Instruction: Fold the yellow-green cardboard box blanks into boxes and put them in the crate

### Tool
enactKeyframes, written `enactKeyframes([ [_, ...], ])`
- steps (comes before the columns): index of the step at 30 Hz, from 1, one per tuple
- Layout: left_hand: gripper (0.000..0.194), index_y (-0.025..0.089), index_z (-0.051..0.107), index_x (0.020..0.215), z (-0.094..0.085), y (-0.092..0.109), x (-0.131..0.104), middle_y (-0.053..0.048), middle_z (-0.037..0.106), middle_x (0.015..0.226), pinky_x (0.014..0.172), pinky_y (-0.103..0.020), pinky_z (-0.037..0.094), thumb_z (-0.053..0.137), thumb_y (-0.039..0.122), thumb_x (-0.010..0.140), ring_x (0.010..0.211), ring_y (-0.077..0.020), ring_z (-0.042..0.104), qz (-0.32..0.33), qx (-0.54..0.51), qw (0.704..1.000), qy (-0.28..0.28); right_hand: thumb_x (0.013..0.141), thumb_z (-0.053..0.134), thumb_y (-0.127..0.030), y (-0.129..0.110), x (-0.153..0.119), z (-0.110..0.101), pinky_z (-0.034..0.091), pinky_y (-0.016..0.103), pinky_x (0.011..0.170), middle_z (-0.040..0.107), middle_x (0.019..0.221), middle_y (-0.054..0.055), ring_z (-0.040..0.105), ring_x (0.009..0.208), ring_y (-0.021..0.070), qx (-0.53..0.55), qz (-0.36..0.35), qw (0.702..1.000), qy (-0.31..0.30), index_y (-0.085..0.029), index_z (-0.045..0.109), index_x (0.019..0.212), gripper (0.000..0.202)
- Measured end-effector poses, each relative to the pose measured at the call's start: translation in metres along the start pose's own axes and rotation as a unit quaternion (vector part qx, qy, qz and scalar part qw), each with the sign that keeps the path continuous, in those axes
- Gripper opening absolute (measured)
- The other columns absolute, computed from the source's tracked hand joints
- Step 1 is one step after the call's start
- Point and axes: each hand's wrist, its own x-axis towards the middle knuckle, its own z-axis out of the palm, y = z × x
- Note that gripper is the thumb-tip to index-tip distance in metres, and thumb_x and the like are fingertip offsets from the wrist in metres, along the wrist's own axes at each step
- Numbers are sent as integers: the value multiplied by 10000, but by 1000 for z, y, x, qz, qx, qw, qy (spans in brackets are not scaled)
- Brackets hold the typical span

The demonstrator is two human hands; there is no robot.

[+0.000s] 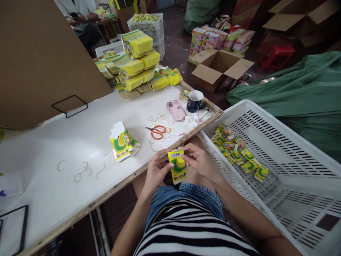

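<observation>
Between my two hands, above my lap, is a small yellow-and-green carton [178, 169] with a barcode at its top end. My left hand [159, 168] pinches its left edge with thumb and fingers. Closed at the upper right edge, my right hand [196, 160] grips the same carton. A few flat printed cartons [122, 144] lie loosely piled on the white table [87, 149]. Nearer to me rest orange-handled scissors [157, 132] among scattered rubber bands [170, 130]. In the white plastic crate [279, 199] to my right are several small yellow-green cartons [249, 166].
Bundled flat cartons [135, 67] are stacked at the table's far end. A dark mug [194, 101] and a blurred pink item [177, 110] stand near the corner. An open cardboard box [221, 67] sits on the floor beyond. Another person [80, 17] is at the upper left.
</observation>
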Motion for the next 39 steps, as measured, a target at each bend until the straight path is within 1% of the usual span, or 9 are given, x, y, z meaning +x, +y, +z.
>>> enactKeyframes([
  [4, 407, 208, 562, 1210, -4, 2, -2, -118, 681, 1173, 935, -425, 523, 666, 296, 826, 1057, -259, 661, 95, 167, 980, 57, 893, 549, -343, -9, -7, -17, 532, 343, 761, 675, 984, 73, 624, 868, 205, -123, -82, 986, 84, -215, 671, 1007, 210],
  [8, 523, 189, 559, 1284, -55, 29, -7, -146, 453, 1459, 1170, -518, 226, 703, 249, 785, 1402, -300, 334, 236, 467, 812, 258, 841, 637, -381, -14, -8, -58, 419, 520, 977, 620, 1047, 137, 536, 1076, 307, -353, -190, 843, 358, -180, 682, 1077, 313],
  [11, 544, 167, 606, 1241, -104, 44, -16, -169, 489, 1424, 1122, -580, 283, 753, 222, 721, 1363, -366, 384, 170, 542, 761, 314, 832, 637, -436, -8, -6, -67, 455, 490, 928, 608, 1068, 132, 547, 1054, 295, -363, -193, 844, 345, -175, 681, 1091, 370],
  [15, 175, 229, 751, 952, -126, 43, -26, -93, 722, 1111, 923, -500, 522, 638, 208, 820, 1023, -322, 679, 141, 530, 776, 312, 851, 595, -443, -2, -6, -32, 499, 350, 721, 660, 947, 91, 596, 827, 218, -228, -111, 935, 247, -190, 701, 966, 297],
  [19, 251, 264, 729, 1049, -89, 31, -33, -44, 732, 1091, 983, -443, 510, 593, 174, 859, 1057, -260, 672, 288, 484, 762, 320, 885, 522, -503, -6, -4, 17, 473, 299, 609, 705, 831, 79, 561, 635, 168, -21, 17, 992, 120, -177, 699, 957, 378],
  [24, 347, 267, 661, 1181, -34, 1, -36, -57, 698, 1173, 1012, -445, 501, 550, 129, 883, 1191, -244, 596, 361, 440, 822, 25, 789, 617, -587, -10, 3, 38, 470, 280, 561, 669, 715, 45, 553, 587, 154, 87, 74, 992, 56, -164, 681, 791, 427],
  [31, 590, 200, 578, 1278, -25, -13, -19, -152, 625, 1280, 1027, -444, 464, 652, 528, 794, 1251, -308, 534, 112, 73, 988, 77, 701, 737, -536, 2, -9, 38, 564, 350, 687, 720, 786, 42, 677, 698, 207, 178, 83, 978, 73, -209, 546, 942, 449],
  [34, 667, 146, 667, 1115, -25, -10, -14, -157, 720, 1063, 898, -435, 533, 646, 673, 707, 1094, -333, 633, -13, -44, 999, -16, 699, 748, -513, 9, -12, 46, 565, 327, 659, 723, 749, 36, 683, 675, 198, 186, 78, 978, 61, -211, 525, 854, 406],
  [39, 649, 171, 686, 1031, -19, -10, -12, -122, 734, 989, 834, -407, 542, 766, 638, 587, 964, -312, 680, -37, -67, 997, -33, 784, 676, -457, 13, -14, 47, 571, 384, 812, 745, 959, 96, 696, 890, 249, 97, 41, 988, 113, -175, 687, 904, 306],
])
